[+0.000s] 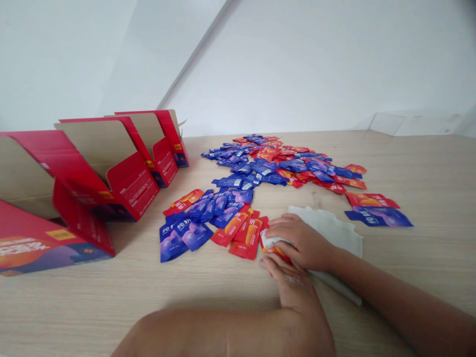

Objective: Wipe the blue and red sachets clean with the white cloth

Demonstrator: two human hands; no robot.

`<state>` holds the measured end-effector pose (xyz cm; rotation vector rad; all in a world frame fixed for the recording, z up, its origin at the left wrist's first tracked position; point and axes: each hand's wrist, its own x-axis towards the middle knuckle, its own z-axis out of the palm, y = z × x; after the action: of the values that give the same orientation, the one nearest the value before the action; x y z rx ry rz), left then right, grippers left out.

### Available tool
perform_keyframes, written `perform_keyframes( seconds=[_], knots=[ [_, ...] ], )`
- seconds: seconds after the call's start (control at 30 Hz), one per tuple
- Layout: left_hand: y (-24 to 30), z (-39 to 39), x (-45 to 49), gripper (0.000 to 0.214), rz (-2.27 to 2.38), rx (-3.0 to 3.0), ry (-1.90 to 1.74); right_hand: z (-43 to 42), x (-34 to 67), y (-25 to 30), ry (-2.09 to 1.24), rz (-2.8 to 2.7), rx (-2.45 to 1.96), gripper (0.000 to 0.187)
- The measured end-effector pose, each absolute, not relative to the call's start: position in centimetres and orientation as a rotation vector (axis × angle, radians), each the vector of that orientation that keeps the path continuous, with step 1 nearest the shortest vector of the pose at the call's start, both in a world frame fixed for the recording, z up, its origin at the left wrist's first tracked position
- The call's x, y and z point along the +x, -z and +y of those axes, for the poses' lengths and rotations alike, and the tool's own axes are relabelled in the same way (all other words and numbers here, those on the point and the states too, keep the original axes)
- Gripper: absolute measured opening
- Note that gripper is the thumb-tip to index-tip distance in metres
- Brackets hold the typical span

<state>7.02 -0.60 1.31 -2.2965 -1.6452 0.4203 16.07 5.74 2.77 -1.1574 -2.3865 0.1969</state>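
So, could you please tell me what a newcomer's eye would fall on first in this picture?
Probably the heap of blue and red sachets spread across the far middle of the pale table. Next might come the open red boxes lined up on the left. Nearer, the left hand and right hand meet over a red-orange sachet, with a white cloth lying partly under the right forearm.

Hands (pixel 303 241) partly hide sachet (pixel 278 251); nearest box (pixel 76 249) cropped.
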Motion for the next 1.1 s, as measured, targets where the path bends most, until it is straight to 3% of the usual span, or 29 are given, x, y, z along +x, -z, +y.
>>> perform_keyframes(
  seconds=[0.37, 0.63, 0.87, 1.1],
  knots=[
    [0.3, -0.5, 7.1, 0.048, -1.769, -2.315, -0.08, 6.2, 16.9, -2.7, -0.133, -2.254, -1.217, 0.027],
    [-0.7, -0.8, 6.9, 0.043, -1.635, -2.284, -0.377, 5.6, 15.7, -3.2, -0.221, -2.41, -1.187, 0.025],
    [-0.5, -0.8, 7.0, 0.051, -1.616, -2.227, -0.331, 7.1, 17.5, -1.9, -0.128, -2.315, -1.334, 0.026],
    [-0.7, -0.5, 7.0, 0.048, -1.538, -2.197, -0.545, 5.3, 15.9, -3.2, -0.139, -2.373, -1.152, 0.027]
  ],
)
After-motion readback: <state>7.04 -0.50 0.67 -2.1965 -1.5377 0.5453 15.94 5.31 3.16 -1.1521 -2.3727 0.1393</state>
